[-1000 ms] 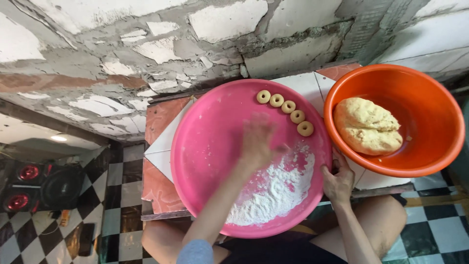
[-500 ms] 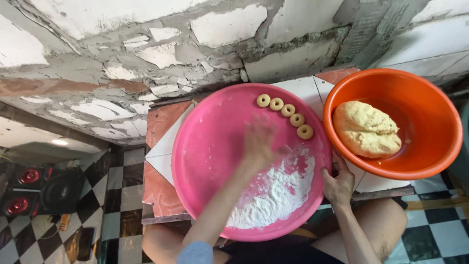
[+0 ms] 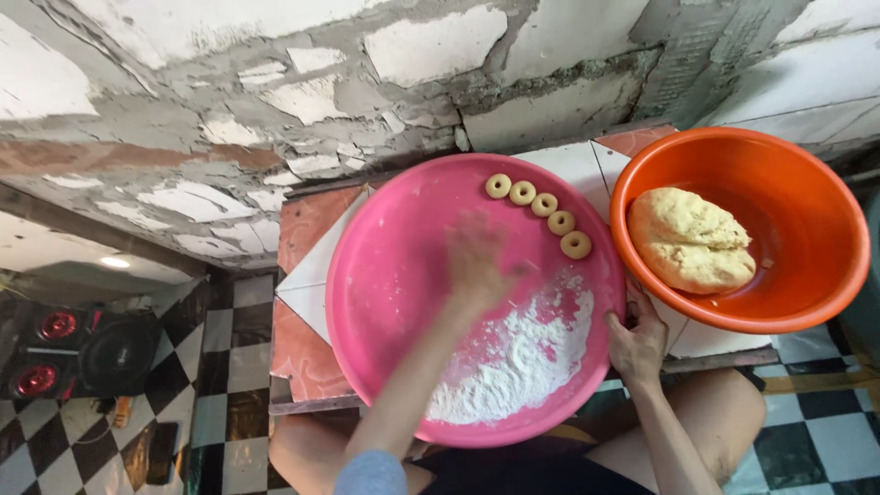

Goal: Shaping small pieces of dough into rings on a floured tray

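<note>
Overhead, round pink basin point(image 3: 385, 275), floured, five dough rings point(image 3: 544, 204).

left hand point(image 3: 477, 261): motion-blurred | fingers point(image 3: 500, 275) indistinct | grip unreadable

The wall point(image 3: 275, 82) is grey with peeling white patches. The floor point(image 3: 55, 449) has black and white squares. Black speakers point(image 3: 82, 353) stand on it.

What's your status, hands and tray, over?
Left hand flat, blurred, inside pink tray by the flour. Right hand on tray rim. Five dough rings lined up, dough lump in orange bowl. Nothing in the way.
</note>
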